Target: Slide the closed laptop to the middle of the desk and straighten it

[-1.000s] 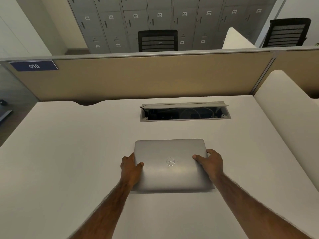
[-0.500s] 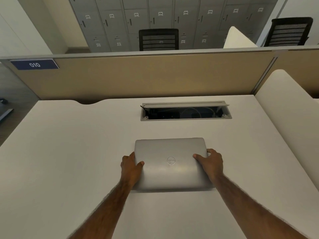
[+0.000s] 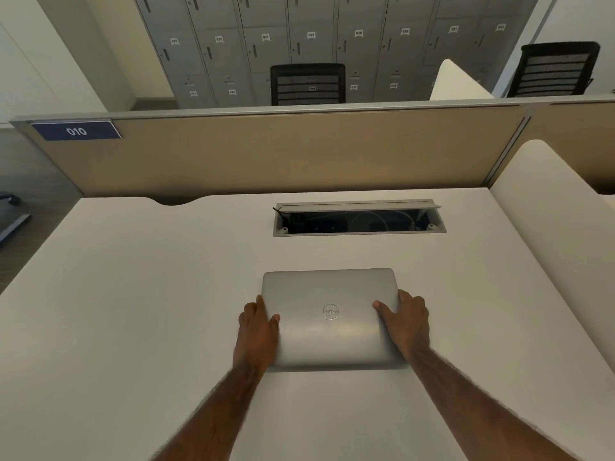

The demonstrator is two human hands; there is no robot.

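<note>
A closed silver laptop (image 3: 329, 294) with a round logo on its lid lies flat on the white desk (image 3: 133, 294), its edges roughly square to the desk's back edge. My left hand (image 3: 258, 331) grips its left side, thumb on the lid and fingers around the edge. On the opposite side my right hand (image 3: 404, 322) holds the right edge the same way. The laptop sits just in front of the cable slot, near the desk's centre line.
An open cable tray (image 3: 357, 218) with wires is sunk into the desk behind the laptop. A tan partition (image 3: 283, 154) with a blue "010" label (image 3: 77, 131) closes the back. A white side panel (image 3: 559, 221) bounds the right. Black chairs (image 3: 307, 84) and grey lockers stand beyond.
The laptop and both hands have stayed almost still; the view has only shifted slightly, so the laptop sits a touch higher in frame.
</note>
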